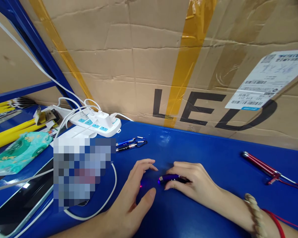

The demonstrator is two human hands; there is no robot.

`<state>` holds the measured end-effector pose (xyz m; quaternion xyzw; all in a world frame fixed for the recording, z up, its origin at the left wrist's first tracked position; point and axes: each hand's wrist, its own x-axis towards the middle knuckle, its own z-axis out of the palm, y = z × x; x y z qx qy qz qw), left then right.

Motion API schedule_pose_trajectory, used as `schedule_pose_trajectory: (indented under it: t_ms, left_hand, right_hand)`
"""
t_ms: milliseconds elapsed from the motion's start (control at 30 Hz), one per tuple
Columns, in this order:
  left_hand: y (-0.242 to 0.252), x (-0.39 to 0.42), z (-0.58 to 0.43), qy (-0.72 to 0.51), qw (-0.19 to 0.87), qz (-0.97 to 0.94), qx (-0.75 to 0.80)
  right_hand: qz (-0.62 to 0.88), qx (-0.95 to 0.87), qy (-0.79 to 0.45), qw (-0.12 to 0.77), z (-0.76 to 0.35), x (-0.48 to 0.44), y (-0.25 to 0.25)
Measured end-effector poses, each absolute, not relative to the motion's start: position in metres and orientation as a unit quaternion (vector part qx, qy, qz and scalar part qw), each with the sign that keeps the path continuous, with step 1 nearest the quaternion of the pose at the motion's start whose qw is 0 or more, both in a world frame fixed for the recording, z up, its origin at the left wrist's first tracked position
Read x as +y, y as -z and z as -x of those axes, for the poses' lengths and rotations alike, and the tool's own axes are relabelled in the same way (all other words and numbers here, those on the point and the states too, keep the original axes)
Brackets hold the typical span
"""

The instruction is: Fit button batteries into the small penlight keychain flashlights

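My right hand (188, 180) grips a small purple penlight (172, 178) with a silver tip, aimed leftward. Its tip glows blue-violet, and a small pink-red spot of light shows on my left hand (136, 190). That hand lies to the left of the penlight with thumb and fingers apart, holding nothing. Beyond it, a blue penlight (125, 143) and a black penlight (126, 147) with carabiner clips lie side by side. To the right of my right hand lies a red penlight (260, 164) with a red clip.
A white power strip (111, 130) with plugged-in chargers and cables stands at the back left. A dark-screened phone (22, 198), a teal tissue pack (20, 150) and yellow tubes (15, 134) lie left. A large cardboard box (129, 66) walls off the blue table's (201, 145) back.
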<state>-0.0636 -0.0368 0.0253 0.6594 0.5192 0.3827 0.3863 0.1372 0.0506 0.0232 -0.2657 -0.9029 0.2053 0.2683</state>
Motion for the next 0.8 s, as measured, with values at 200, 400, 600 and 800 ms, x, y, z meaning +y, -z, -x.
schedule_pose_trajectory:
  t_ms: [200, 400, 600, 800]
  left_hand:
    - [-0.027, -0.034, 0.065, -0.382, 0.461, -0.602, 0.529]
    - [-0.026, -0.029, 0.066, -0.414, 0.499, -0.546, 0.530]
    - [-0.024, -0.027, 0.063, -0.443, 0.493, -0.546, 0.512]
    - [-0.029, -0.020, 0.063, -0.427, 0.498, -0.544, 0.523]
  right_hand:
    - [0.248, -0.902, -0.245, 0.255, -0.138, 0.052, -0.025]
    - [0.225, -0.905, -0.267, 0.242, -0.140, 0.053, -0.023]
    - [0.223, -0.900, -0.282, 0.244, -0.140, 0.055, -0.024]
    - [0.232, -0.901, -0.258, 0.261, -0.141, 0.053, -0.021]
